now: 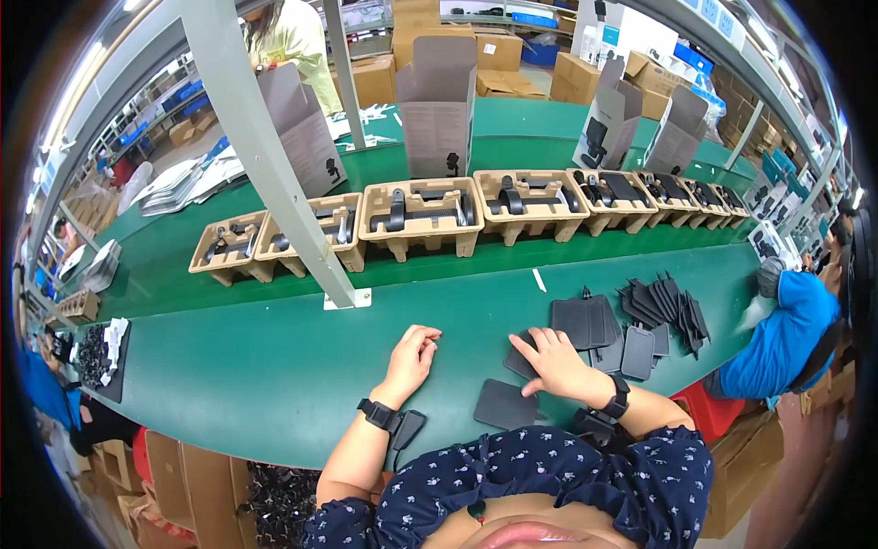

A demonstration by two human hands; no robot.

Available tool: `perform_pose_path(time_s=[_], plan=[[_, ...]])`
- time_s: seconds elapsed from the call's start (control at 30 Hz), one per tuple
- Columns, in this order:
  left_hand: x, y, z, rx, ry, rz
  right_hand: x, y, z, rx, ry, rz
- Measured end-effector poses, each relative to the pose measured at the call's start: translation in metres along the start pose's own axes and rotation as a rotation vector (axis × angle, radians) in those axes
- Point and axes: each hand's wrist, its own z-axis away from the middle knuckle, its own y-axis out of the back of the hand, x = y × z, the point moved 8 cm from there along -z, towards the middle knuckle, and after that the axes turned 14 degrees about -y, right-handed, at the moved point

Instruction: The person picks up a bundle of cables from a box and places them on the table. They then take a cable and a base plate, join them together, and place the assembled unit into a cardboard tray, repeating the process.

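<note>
My left hand rests on the green table with its fingers curled in; nothing shows in them. My right hand lies with fingers apart over a dark flat rectangular pad, which it partly covers. Closer to me is another dark pad, just below my right thumb. Beyond and to the right of that hand sit overlapping dark pads, a smaller grey-edged rectangular piece and a fanned pile of thin black pieces.
Brown moulded trays holding black parts form a row across the far side, with open grey boxes behind. A slanted metal post stands left of centre. A co-worker in blue sits at right; a black tray lies far left.
</note>
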Motion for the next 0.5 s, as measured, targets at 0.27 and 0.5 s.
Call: perform_pose_path(time_s=[0.27, 0.5], plan=[[0.036, -0.004, 0.003, -0.186, -0.112, -0.171, -0.030, 0.005, -0.046, 0.141, -0.016, -0.159], [0.055, -0.010, 0.011, -0.349, -0.218, -0.478, -0.056, -0.001, -0.096, 0.269, -0.030, -0.279]])
